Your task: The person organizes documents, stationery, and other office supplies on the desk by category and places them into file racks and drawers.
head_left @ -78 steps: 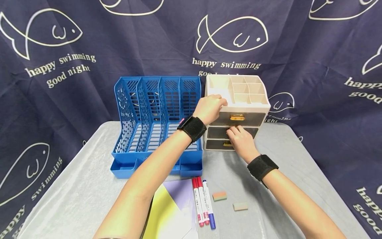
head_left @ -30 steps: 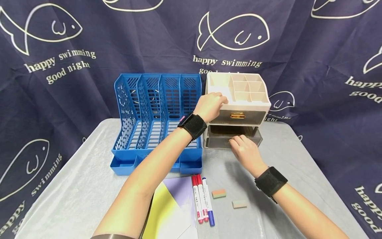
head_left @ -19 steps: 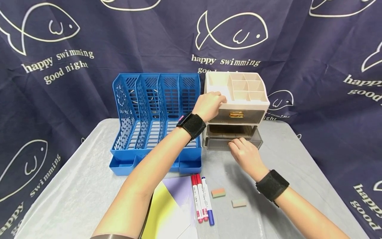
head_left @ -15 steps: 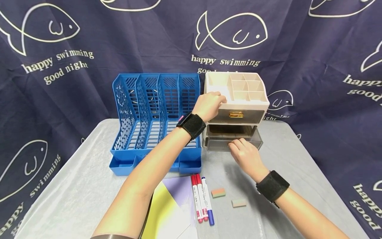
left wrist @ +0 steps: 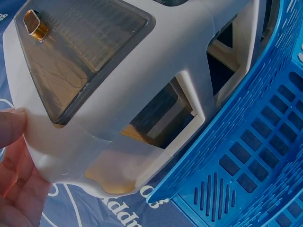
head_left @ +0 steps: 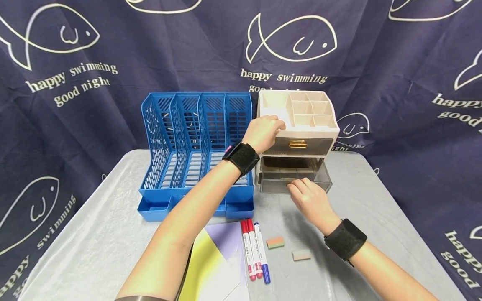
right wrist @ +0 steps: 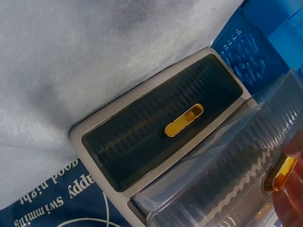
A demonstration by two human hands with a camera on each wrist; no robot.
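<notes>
A cream desk organizer (head_left: 334, 130) with smoky drawers stands at the back of the table. My left hand (head_left: 263, 133) grips its top front-left edge; in the left wrist view a fingertip (left wrist: 10, 126) presses the cream shell (left wrist: 142, 80) beside the top drawer's gold handle (left wrist: 35, 26). My right hand (head_left: 308, 200) pinches the handle of the middle drawer (head_left: 318, 177), which is pulled out. The right wrist view shows that clear drawer (right wrist: 222, 184), its gold handle (right wrist: 279, 175) at my fingertip, above the closed bottom drawer (right wrist: 156, 127).
A blue file rack (head_left: 196, 142) stands left of the organizer, touching it. Near me lie three markers (head_left: 255, 253), two erasers (head_left: 275, 243) (head_left: 301, 254) and yellow and purple paper sheets (head_left: 218, 263). A grey cloth covers the table (head_left: 94, 234); a dark fish-print curtain hangs behind.
My right hand has drawn the middle drawer out of the organizer toward me, a little further in the last half second. My left hand has stayed on the organizer's top.
</notes>
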